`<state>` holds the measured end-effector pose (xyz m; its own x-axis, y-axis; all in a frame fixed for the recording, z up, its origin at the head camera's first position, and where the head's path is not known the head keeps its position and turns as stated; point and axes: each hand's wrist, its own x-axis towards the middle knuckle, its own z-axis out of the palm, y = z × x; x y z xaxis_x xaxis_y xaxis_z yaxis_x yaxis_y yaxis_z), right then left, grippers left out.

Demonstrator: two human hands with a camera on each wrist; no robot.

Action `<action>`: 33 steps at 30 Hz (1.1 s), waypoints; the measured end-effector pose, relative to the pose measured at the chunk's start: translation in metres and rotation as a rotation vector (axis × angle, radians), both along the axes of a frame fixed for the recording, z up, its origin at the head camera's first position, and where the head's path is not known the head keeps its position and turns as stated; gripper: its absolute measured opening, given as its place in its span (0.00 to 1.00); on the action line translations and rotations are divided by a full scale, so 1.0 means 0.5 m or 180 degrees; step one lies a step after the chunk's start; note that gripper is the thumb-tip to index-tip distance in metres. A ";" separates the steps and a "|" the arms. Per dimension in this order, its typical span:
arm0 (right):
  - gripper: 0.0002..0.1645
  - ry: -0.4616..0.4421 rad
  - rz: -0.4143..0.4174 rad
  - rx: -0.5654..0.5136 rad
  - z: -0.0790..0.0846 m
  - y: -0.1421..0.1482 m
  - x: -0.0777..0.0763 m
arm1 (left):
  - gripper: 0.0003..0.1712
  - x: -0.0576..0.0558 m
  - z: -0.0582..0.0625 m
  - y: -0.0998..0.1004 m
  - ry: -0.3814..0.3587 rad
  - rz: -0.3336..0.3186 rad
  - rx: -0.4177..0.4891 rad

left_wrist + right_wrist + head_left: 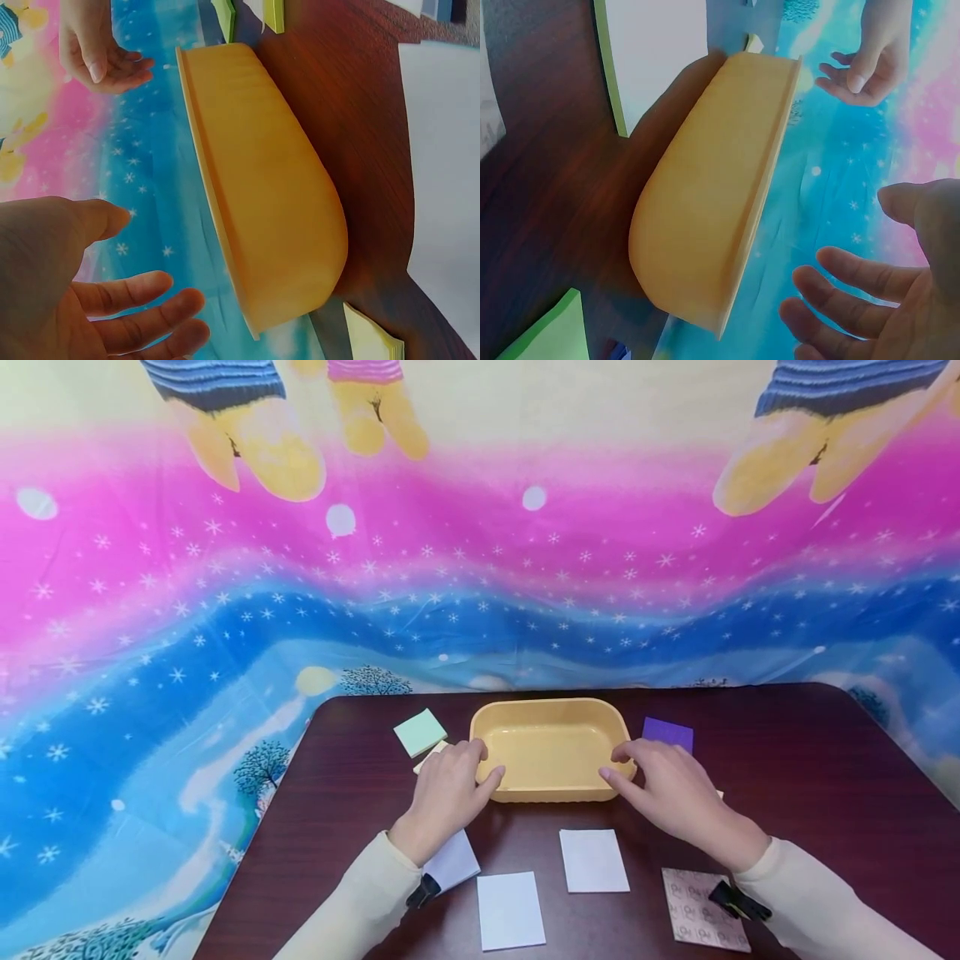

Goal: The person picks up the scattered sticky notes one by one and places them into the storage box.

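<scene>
A yellow plastic tray with rounded corners stands at the table's far middle, with nothing in it. Its long side wall faces the left wrist camera. My left hand hovers by the tray's left end, fingers loosely bent. On the opposite end is my right hand, in a similar pose. Both wrist views show a gap between the left hand, the right hand and the tray rim. Neither hand holds anything.
Around the tray lie a mint-green pad, a purple pad, a pale yellow pad partly hidden, a lavender-white pad, two white pads and a patterned square. A printed cloth hangs behind the dark table.
</scene>
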<state>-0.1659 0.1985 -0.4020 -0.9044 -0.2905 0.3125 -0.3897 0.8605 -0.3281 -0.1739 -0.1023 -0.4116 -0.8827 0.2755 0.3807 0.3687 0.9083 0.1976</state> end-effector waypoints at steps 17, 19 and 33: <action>0.17 0.0085 0.0064 0.0059 -0.012 0.006 0.022 | 0.19 0.024 -0.008 0.022 0.0019 -0.0251 -0.0046; 0.17 0.0113 0.0081 0.0058 -0.016 0.007 0.023 | 0.19 0.027 -0.007 0.027 0.0015 -0.0275 -0.0047; 0.20 -0.0089 -0.0080 0.0042 -0.004 0.026 0.023 | 0.18 0.043 -0.002 0.054 -0.0098 -0.0383 -0.0060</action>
